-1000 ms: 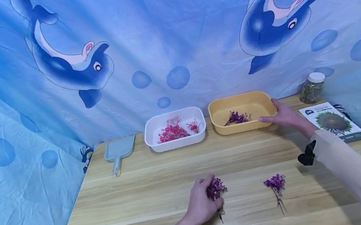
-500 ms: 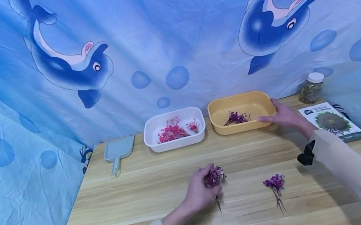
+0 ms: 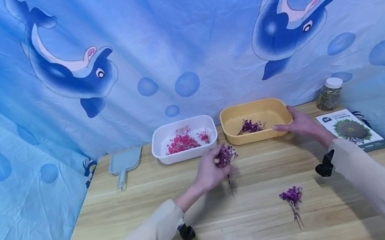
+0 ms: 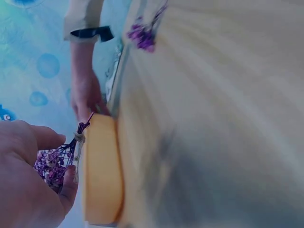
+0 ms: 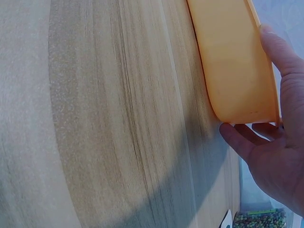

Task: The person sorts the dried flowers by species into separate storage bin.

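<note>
My left hand (image 3: 211, 169) holds a small bunch of purple dried flowers (image 3: 226, 155) above the table, in front of the two tubs. In the left wrist view thin twine (image 4: 79, 137) ties the stems of that bunch. My right hand (image 3: 303, 121) grips the right end of the yellow tub (image 3: 255, 137), thumb at the rim and fingers against the outer end (image 5: 247, 118). More purple dried flowers (image 3: 251, 125) lie inside this tub. Another purple bunch (image 3: 292, 195) lies on the table at the front right.
To the left of the yellow tub stands a white tub (image 3: 186, 155) with pink dried flowers (image 3: 182, 141). A light blue dustpan (image 3: 125, 161) lies at the back left. At the back right are a lidded jar (image 3: 329, 95) and a booklet with a sunflower-like picture (image 3: 353, 130).
My left hand has lifted the purple bunch off the table and carried it forward, toward the tubs. The right hand stays on the yellow tub.
</note>
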{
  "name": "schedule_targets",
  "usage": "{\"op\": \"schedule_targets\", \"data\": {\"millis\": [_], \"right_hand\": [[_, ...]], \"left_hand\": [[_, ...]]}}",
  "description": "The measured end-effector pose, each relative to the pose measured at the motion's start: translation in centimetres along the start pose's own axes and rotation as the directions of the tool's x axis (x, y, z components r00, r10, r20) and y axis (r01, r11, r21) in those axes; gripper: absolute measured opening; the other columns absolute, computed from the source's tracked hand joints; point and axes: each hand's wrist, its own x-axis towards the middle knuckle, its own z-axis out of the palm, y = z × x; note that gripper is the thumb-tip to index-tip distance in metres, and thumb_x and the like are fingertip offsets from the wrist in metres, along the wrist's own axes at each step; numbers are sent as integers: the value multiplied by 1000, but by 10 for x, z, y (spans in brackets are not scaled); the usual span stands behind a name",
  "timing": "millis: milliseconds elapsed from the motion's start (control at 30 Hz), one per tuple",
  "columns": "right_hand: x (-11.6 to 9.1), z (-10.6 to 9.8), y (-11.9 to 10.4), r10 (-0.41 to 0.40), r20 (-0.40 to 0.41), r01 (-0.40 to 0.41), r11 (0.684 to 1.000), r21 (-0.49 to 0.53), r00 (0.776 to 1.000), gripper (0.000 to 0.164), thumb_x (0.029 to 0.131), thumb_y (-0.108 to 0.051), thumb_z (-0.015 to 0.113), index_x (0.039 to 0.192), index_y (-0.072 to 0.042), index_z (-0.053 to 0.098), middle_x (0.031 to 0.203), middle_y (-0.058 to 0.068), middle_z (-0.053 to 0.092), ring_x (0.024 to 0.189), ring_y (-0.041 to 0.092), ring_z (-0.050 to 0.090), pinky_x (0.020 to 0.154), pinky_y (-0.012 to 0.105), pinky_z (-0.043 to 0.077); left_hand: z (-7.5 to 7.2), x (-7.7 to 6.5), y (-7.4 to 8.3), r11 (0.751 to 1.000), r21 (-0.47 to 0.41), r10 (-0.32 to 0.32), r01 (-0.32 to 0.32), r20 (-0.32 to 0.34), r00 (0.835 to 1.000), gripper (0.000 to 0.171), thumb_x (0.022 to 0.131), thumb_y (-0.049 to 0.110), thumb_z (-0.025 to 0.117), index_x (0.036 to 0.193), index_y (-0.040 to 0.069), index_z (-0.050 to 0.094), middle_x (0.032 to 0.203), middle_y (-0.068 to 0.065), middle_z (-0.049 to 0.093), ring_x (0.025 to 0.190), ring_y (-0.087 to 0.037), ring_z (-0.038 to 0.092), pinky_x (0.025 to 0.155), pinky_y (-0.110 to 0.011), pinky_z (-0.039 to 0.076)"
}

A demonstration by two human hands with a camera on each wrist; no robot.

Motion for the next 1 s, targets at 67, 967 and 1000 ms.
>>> {"op": "schedule_targets", "data": {"millis": [67,967,1000], "right_hand": [[0,0,1,2,-3,-2,1000,-2,1000,125,84,-64,69,156,4,-7,151,44,18,134,59,29,109,66,27],[1,0,5,-13,-22,13,1000,-10,1000,123,86,-61,70,156,5,-6,152,43,18,134,58,30,109,65,29],[1,0,4,-13,-21,13,1000,-9,1000,123,85,-61,70,156,4,-6,152,43,18,134,58,30,108,65,29]], "left_hand": [[-1,13,3,1000,23,3,-3,0,1000,77,77,2,83,146,-2,48,122,-25,56,107,-33,60,84,-30,57],[6,146,15,982,172,70,-79,53,996,84,83,9,80,155,16,38,149,-18,42,131,-33,45,105,-42,44],[7,149,15,978,188,82,-92,60,995,84,83,9,80,155,17,39,148,-17,43,131,-32,45,105,-41,44]]}}
